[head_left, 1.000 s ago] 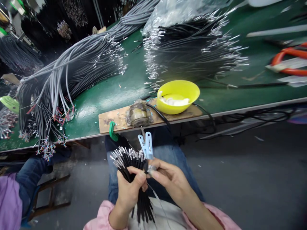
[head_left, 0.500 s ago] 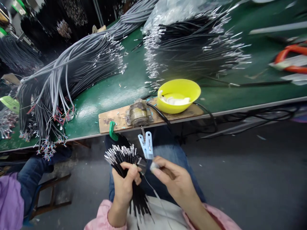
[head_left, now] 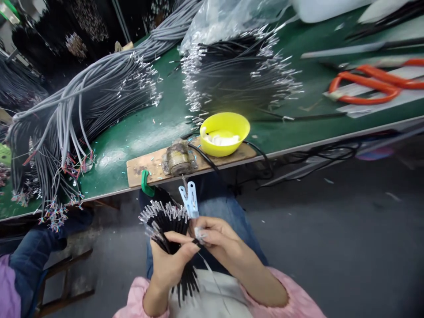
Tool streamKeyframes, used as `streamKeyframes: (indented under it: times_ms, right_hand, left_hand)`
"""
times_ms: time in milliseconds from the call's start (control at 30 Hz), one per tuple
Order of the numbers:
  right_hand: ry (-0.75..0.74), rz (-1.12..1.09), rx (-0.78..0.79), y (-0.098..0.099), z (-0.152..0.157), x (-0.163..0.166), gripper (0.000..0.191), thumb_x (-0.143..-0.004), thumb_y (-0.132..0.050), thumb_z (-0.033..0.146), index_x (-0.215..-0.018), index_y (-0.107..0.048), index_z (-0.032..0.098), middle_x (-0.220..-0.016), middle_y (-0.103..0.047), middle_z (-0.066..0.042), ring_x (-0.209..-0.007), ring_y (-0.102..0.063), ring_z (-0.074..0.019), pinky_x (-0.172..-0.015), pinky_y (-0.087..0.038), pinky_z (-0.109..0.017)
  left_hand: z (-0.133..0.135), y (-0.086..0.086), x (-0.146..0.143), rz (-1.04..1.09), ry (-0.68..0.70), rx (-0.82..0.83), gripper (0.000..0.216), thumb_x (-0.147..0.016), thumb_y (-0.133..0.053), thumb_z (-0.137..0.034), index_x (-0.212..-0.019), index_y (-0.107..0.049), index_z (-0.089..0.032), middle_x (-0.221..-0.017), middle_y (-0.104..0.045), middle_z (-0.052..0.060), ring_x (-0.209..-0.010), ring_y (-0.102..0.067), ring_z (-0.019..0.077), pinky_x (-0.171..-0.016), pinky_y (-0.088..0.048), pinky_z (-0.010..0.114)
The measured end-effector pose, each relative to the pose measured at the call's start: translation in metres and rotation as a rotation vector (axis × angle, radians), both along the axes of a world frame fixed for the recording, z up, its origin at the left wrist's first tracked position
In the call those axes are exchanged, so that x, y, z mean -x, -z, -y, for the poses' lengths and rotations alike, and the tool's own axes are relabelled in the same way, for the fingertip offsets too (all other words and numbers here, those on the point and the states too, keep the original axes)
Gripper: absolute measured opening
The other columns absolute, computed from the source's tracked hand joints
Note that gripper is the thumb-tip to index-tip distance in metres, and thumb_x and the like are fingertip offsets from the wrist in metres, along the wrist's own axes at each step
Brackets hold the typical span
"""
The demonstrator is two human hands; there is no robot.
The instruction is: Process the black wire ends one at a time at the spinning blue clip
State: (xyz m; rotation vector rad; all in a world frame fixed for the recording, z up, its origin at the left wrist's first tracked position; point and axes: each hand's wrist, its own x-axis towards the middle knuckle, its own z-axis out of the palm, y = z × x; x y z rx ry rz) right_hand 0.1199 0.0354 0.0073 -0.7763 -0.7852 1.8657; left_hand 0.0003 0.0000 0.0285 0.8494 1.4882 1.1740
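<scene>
My left hand (head_left: 172,260) is wrapped round a bundle of black cables (head_left: 167,221) with silvery bare ends fanned out at the top. Its thumb and forefinger meet my right hand (head_left: 221,243), which pinches a small white piece (head_left: 198,234) at the bundle's right side. What that piece is made of I cannot tell. Just above my fingertips, a light blue clothespin (head_left: 189,201) hangs from the shaft of a small, grimy motor (head_left: 179,159) on a wooden board (head_left: 135,172). A thin pale strand (head_left: 212,271) trails from my hands toward my lap.
On the board stands a yellow bowl (head_left: 243,132) with white material inside. Grey cables (head_left: 76,88) and a pile of black cables (head_left: 232,75) cover the green table (head_left: 139,132). Orange-handled scissors (head_left: 364,95) lie at right. A green clamp (head_left: 145,183) grips the board's edge. Another person's leg (head_left: 26,265) is at left.
My right hand has moved in to meet my left thumb and forefinger, bringing the white piece against the bundle. The view has turned right, showing more of the scissors.
</scene>
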Motion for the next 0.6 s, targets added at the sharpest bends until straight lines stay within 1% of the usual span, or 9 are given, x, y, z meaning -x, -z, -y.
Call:
streamKeyframes:
  times_ms: [67, 167, 233, 267, 333, 433, 533, 600]
  right_hand:
    - [0.08, 0.142, -0.057, -0.007, -0.011, -0.003, 0.034, -0.07, -0.065, 0.047, -0.055, -0.053, 0.019, -0.051, -0.046, 0.003, -0.049, -0.044, -0.0131, -0.048, -0.038, -0.025]
    - [0.217, 0.356, -0.237, -0.023, -0.028, -0.005, 0.039, -0.079, -0.055, 0.051, -0.056, -0.053, 0.019, -0.056, -0.049, 0.001, -0.054, -0.046, -0.0142, -0.051, -0.038, -0.026]
    - [0.207, 0.395, -0.325, -0.031, -0.038, -0.004, 0.046, -0.081, -0.049, 0.057, -0.055, -0.052, 0.019, -0.057, -0.052, 0.0, -0.054, -0.046, -0.0143, -0.053, -0.039, -0.026]
    - [0.186, 0.384, -0.337, -0.034, -0.042, -0.002, 0.048, -0.081, -0.047, 0.06, -0.055, -0.052, 0.019, -0.057, -0.052, 0.0, -0.054, -0.046, -0.0142, -0.053, -0.039, -0.027]
    - [0.136, 0.322, -0.302, -0.035, -0.047, 0.002, 0.051, -0.079, -0.045, 0.064, -0.055, -0.051, 0.019, -0.055, -0.052, 0.0, -0.052, -0.046, -0.0139, -0.051, -0.039, -0.026]
    - [0.078, 0.195, -0.181, -0.034, -0.051, 0.007, 0.05, -0.071, -0.055, 0.065, -0.054, -0.051, 0.019, -0.052, -0.05, 0.002, -0.049, -0.044, -0.0125, -0.045, -0.036, -0.025]
    - [0.045, 0.091, -0.066, -0.035, -0.052, 0.011, 0.044, -0.062, -0.067, 0.059, -0.054, -0.051, 0.018, -0.05, -0.047, 0.004, -0.045, -0.04, -0.0106, -0.041, -0.033, -0.023]
    - [0.052, 0.043, -0.008, -0.037, -0.053, 0.013, 0.041, -0.06, -0.07, 0.053, -0.054, -0.05, 0.019, -0.049, -0.046, 0.005, -0.044, -0.039, -0.0098, -0.04, -0.033, -0.023]
  left_hand:
    - [0.001, -0.002, 0.0, -0.048, -0.049, -0.048, 0.026, -0.049, -0.08, -0.042, -0.052, -0.069, -0.018, -0.054, -0.069, 0.004, -0.054, -0.063, 0.0196, -0.06, -0.053, 0.033]
    - [0.001, -0.005, -0.001, -0.093, -0.106, -0.118, 0.017, -0.05, -0.081, -0.034, -0.051, -0.071, -0.021, -0.055, -0.071, 0.004, -0.054, -0.065, 0.0221, -0.059, -0.054, 0.035]
    - [0.0, -0.008, -0.002, -0.104, -0.12, -0.153, 0.012, -0.05, -0.081, -0.03, -0.051, -0.072, -0.022, -0.055, -0.071, 0.004, -0.054, -0.065, 0.0231, -0.059, -0.055, 0.035]
    - [-0.002, -0.009, -0.002, -0.109, -0.127, -0.169, 0.011, -0.05, -0.081, -0.029, -0.051, -0.072, -0.022, -0.055, -0.072, 0.004, -0.054, -0.065, 0.0235, -0.059, -0.055, 0.035]
    - [-0.006, -0.013, -0.002, -0.116, -0.138, -0.194, 0.01, -0.051, -0.08, -0.027, -0.052, -0.072, -0.021, -0.057, -0.072, 0.005, -0.055, -0.066, 0.024, -0.06, -0.055, 0.036]
    - [-0.012, -0.017, -0.002, -0.133, -0.149, -0.205, 0.01, -0.053, -0.08, -0.026, -0.054, -0.072, -0.02, -0.056, -0.072, 0.005, -0.055, -0.066, 0.0225, -0.062, -0.055, 0.034]
    - [-0.015, -0.019, -0.004, -0.153, -0.157, -0.194, 0.011, -0.054, -0.08, -0.027, -0.054, -0.071, -0.019, -0.054, -0.071, 0.004, -0.054, -0.065, 0.0213, -0.063, -0.055, 0.033]
    - [-0.015, -0.02, -0.006, -0.155, -0.158, -0.187, 0.012, -0.055, -0.079, -0.027, -0.054, -0.071, -0.018, -0.055, -0.071, 0.004, -0.056, -0.066, 0.022, -0.064, -0.055, 0.034]
